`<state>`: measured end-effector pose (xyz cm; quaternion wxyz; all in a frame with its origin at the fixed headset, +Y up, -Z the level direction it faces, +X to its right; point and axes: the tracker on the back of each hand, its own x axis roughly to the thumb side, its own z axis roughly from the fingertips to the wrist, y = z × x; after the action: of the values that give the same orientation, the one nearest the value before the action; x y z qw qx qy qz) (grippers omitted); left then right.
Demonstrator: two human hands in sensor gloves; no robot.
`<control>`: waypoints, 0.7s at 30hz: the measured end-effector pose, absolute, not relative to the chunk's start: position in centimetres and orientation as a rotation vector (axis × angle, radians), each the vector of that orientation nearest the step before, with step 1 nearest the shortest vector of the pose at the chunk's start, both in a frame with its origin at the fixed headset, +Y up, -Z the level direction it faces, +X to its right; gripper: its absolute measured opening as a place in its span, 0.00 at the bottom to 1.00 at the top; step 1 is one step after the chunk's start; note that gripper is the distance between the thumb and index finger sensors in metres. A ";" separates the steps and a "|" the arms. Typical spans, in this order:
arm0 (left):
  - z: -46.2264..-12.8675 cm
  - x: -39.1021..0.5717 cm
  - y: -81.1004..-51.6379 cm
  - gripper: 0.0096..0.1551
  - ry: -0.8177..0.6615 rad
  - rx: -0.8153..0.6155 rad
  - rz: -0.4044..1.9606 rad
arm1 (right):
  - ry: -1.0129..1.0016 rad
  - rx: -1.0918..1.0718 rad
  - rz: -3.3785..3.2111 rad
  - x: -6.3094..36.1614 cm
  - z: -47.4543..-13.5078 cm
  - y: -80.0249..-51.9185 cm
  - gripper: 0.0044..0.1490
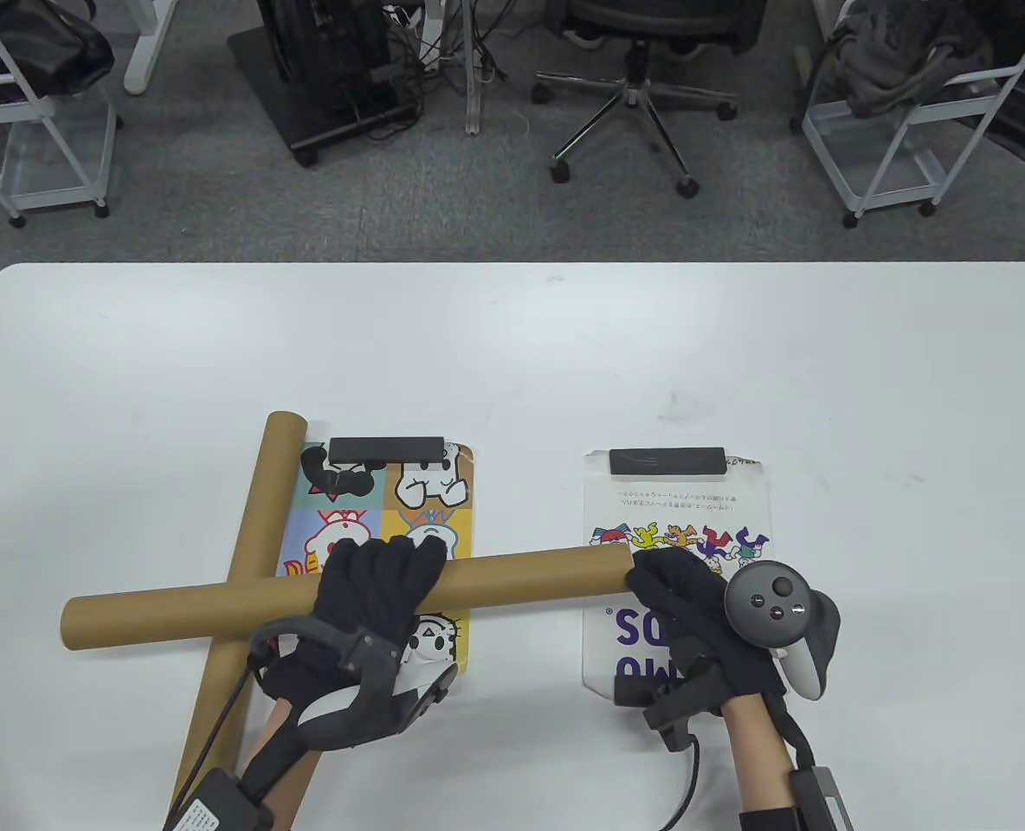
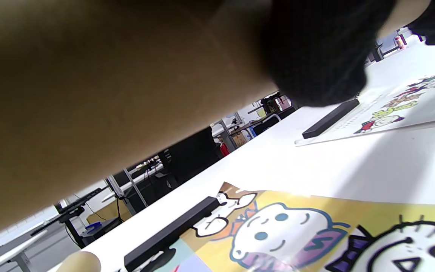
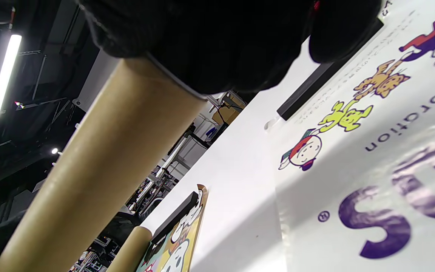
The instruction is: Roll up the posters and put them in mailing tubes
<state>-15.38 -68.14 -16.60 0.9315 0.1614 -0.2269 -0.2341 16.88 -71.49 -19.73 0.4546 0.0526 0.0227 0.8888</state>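
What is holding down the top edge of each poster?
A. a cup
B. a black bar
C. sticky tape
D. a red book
B: a black bar lies across the top of the cartoon poster, and another black bar lies across the top of the white poster.

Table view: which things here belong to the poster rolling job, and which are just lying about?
Job: held tube, second tube, cartoon poster, white poster, left hand, right hand.
Lying about: office chair, wire carts.
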 end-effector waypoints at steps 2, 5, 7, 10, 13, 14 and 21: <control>-16.6 -15.4 -68.2 0.52 -0.466 0.335 -0.497 | 0.062 0.140 2.207 16.8 -19.8 -71.4 0.23; -16.6 -15.4 -68.2 0.51 -0.469 0.322 -0.501 | 0.068 0.146 2.210 16.8 -19.8 -71.4 0.24; -16.6 -15.4 -68.2 0.51 -0.459 0.319 -0.501 | 0.076 0.154 2.198 16.8 -19.8 -71.5 0.24; -16.7 -15.5 -68.1 0.51 -0.449 0.334 -0.512 | 0.090 0.163 2.162 16.7 -19.7 -71.5 0.24; -16.7 -15.5 -68.2 0.51 -0.450 0.325 -0.515 | 0.083 0.164 2.155 16.7 -19.8 -71.5 0.25; -16.6 -15.5 -68.2 0.52 -0.452 0.325 -0.526 | 0.086 0.161 2.148 16.7 -19.8 -71.6 0.26; -16.6 -15.2 -68.5 0.51 -0.473 0.308 -0.506 | 0.063 0.122 2.179 16.9 -19.7 -71.3 0.24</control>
<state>-15.21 -68.48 -16.56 0.9290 0.1502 -0.2308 -0.2472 16.86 -71.32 -19.71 0.4611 0.0497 0.0254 0.8856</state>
